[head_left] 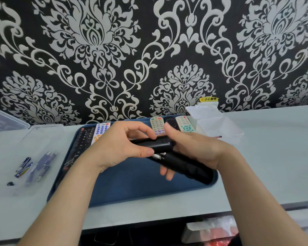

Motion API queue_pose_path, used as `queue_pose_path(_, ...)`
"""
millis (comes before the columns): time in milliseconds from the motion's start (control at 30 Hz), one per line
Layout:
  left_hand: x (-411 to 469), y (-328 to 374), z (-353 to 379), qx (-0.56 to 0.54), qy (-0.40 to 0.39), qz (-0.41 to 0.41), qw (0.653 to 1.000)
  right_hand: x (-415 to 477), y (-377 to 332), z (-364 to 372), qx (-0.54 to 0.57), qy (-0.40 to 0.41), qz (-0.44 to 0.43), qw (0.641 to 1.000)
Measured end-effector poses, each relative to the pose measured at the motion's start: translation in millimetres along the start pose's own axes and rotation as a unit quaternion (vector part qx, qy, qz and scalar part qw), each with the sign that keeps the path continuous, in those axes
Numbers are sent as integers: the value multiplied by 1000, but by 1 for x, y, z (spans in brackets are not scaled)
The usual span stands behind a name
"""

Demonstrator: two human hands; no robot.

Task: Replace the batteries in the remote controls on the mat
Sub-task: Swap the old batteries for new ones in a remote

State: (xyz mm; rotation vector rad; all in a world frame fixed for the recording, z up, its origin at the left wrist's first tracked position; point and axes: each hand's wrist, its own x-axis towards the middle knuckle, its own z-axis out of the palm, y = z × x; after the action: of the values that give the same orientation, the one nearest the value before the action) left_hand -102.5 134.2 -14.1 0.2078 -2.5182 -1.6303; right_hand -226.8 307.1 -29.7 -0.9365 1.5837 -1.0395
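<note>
Both forearms come in from the bottom corners and meet over the middle of the blue mat (132, 183). The right hand (194, 150) is palm-down-ish, fingers curled under and around a black remote (185, 166), with a couple of fingertips poking out below it. That remote is a long, plain dark bar, held just above the mat; its long axis runs diagonally, near end pointing down-right toward the mat's front right corner, far end up-left between the hands. There's a shiny metallic bit at its upper end, looks like the open battery bay, though it's blurry.

The left hand (121, 148) pinches a black cover piece (153, 143) narrowly, thumb underneath and fingers over the top. That piece lies roughly level, left to right, sitting right above the remote's upper end. Can't tell if they're touching.

Left of the mat on the pale table (265, 157) there's a loose bunch of batteries (34, 166), blue and grey ones, pretty blurred.

Farther back on the mat: a black keypad remote (82, 141) and a white remote with blue buttons (101, 129) on the left, 2 beige remotes (156, 126) behind the hands. An open clear plastic box (213, 121) sits beside the mat's far right corner, against the black and white wallpaper (149, 50).
</note>
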Motion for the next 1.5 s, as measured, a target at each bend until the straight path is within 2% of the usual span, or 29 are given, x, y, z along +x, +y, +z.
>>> queue_pose_path(133, 2, -6, -10, -57, 112, 5, 992, -22, 0, -23, -8, 64, -32, 997)
queue_pose_path(200, 2, -9, -14, -95, 162, 7, 982, -23, 0, -29, 52, 167, -72, 982)
queue_pose_path(233, 3, -8, -12, -93, 167, 9, 982, -20, 0, -29, 96, 230, -103, 963)
queue_pose_path(333, 4, -3, 1, -15, 141, 28, 989, -5, -5, -23, 198, 360, -161, 897)
queue_pose_path(433, 5, 1, 15, 88, 143, 41, 985, 1, -12, -15, 222, 417, -160, 866)
queue_pose_path(567, -1, 5, 14, 156, 165, 63, 972, 1, -14, -13, 222, 440, -170, 854)
queue_pose_path(700, -2, 8, 17, 253, 196, 117, 940, 3, -15, -9, 164, 462, -174, 854)
queue_pose_path(833, 2, 6, 22, 312, 158, 141, 926, 6, -19, -2, 146, 457, -184, 858)
queue_pose_path(1033, 4, 2, 21, 315, 145, 148, 926, 6, -21, 2, 152, 438, -204, 862)
queue_pose_path(1200, 3, 6, 25, 364, 157, 164, 903, 9, -21, 5, 170, 420, -202, 869)
queue_pose_path(1267, 1, 8, 29, 357, 147, 144, 911, 8, -21, 5, 170, 417, -200, 870)
queue_pose_path(1367, -1, 10, 31, 259, 104, 105, 954, 8, -20, 3, 197, 432, -193, 858)
queue_pose_path(1433, -2, 14, 27, 160, 35, 57, 985, 9, -19, -1, 257, 441, -188, 839)
queue_pose_path(1500, -6, 15, 24, 103, -61, 9, 993, 11, -17, -4, 308, 437, -177, 826)
